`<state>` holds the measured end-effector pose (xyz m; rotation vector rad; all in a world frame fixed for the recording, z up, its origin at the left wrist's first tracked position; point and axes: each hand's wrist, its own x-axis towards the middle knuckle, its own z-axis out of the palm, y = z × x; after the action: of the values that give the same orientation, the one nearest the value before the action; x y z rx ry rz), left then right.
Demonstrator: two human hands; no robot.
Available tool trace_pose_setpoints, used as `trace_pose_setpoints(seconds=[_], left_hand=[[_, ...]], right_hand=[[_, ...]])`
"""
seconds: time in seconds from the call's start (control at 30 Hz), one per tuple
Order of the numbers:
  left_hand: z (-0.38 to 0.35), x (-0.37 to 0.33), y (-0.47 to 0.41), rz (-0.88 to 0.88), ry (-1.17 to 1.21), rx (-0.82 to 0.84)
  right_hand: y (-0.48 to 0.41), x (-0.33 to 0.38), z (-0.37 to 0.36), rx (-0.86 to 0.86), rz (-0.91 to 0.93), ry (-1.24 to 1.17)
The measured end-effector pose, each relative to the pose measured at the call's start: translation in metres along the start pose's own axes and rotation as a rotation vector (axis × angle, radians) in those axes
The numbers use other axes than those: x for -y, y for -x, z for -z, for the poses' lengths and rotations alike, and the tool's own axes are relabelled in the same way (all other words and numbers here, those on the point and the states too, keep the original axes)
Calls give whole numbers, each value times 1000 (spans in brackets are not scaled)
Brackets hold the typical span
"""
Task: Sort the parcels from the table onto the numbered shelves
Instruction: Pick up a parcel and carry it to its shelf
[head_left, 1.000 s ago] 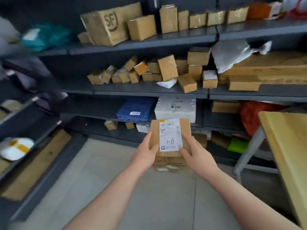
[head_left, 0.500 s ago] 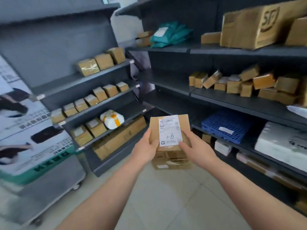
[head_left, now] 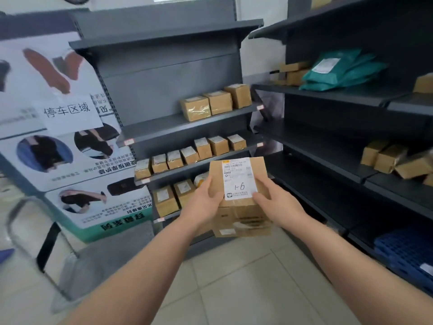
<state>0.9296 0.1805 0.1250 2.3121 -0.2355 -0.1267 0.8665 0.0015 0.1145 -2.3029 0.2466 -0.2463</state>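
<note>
I hold a brown cardboard parcel (head_left: 236,179) in front of me with both hands; its white label reads "1-6". More brown boxes (head_left: 243,221) are stacked under it in the same hold. My left hand (head_left: 202,202) grips the left side, thumb on top. My right hand (head_left: 276,202) grips the right side, thumb on the label's corner. Straight ahead stands a grey shelf unit (head_left: 187,123) with rows of small brown boxes (head_left: 215,102) on its boards.
A second dark shelf unit (head_left: 328,141) runs along the right, holding green mailer bags (head_left: 339,71), brown boxes and a blue crate (head_left: 405,249). A printed poster board (head_left: 70,141) and a metal cart frame (head_left: 30,242) stand at the left. Pale floor tiles lie below.
My view has swung left, from the long right-hand shelves to the grey unit ahead, which is now closer. The parcels stay held in both hands the same way.
</note>
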Motion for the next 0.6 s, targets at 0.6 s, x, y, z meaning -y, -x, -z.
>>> trace_pose_setpoints(seconds=[0.6], left_hand=[[36,2,-271,248,12,-211]], right_hand=[[-329,14,-45,323,165,-159]])
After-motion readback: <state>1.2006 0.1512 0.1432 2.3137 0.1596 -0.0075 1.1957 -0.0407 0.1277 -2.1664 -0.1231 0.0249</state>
